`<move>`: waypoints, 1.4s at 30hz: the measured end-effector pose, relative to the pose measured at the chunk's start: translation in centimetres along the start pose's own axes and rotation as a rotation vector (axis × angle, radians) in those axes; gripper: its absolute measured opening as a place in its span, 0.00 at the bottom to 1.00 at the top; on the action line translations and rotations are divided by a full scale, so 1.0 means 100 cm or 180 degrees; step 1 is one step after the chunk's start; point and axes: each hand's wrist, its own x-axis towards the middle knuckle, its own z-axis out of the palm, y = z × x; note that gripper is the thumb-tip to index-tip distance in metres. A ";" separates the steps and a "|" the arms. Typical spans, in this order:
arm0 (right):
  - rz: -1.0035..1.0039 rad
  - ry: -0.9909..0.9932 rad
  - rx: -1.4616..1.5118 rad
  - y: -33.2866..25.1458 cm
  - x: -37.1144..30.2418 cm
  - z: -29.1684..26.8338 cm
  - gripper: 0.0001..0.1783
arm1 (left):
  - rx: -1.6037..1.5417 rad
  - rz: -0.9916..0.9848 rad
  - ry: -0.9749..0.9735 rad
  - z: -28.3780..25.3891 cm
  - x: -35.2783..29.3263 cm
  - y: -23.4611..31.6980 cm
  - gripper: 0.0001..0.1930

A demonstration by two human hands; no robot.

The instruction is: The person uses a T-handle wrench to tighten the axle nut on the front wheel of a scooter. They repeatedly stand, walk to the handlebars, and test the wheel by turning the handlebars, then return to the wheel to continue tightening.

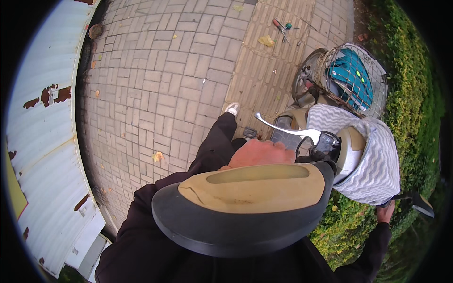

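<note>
I stand over a scooter. My left hand (pixel 259 153) curls around the left handlebar grip just below the silver brake lever (pixel 285 128); the grip itself is hidden under the fingers. My right hand (pixel 385 212) is closed on the black right handlebar grip (pixel 417 202) at the far right. A grey-and-white zigzag cloth cover (pixel 373 160) drapes over the handlebar between the hands. A curved tan and black scooter panel (pixel 245 203) fills the foreground below my left hand. The wire front basket (pixel 377 101) holds a teal item (pixel 351 75).
Brick paving (pixel 165 80) spreads to the left and ahead. Screwdrivers (pixel 282 26) and a yellow leaf (pixel 266 41) lie on it. My leg ends in a white shoe (pixel 232 109). A rusty white corrugated metal wall (pixel 42 137) runs along the left, a green hedge (pixel 415 94) along the right.
</note>
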 end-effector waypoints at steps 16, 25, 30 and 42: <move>-0.0584 0.0401 -0.1686 0.060 0.000 -0.003 0.36 | 0.0073 -0.0038 0.0112 0.004 -0.003 -0.006 0.11; -0.0536 0.0517 -0.1414 0.018 -0.001 0.010 0.26 | 0.0209 -0.0040 0.0102 -0.005 -0.007 -0.002 0.12; -0.0926 0.0430 -0.0898 -0.001 -0.001 0.010 0.21 | 0.0312 0.0021 0.0134 -0.013 -0.007 0.003 0.13; -0.0732 0.0630 -0.0658 -0.011 -0.016 0.055 0.18 | 0.1510 0.0525 0.1317 0.017 -0.005 -0.002 0.26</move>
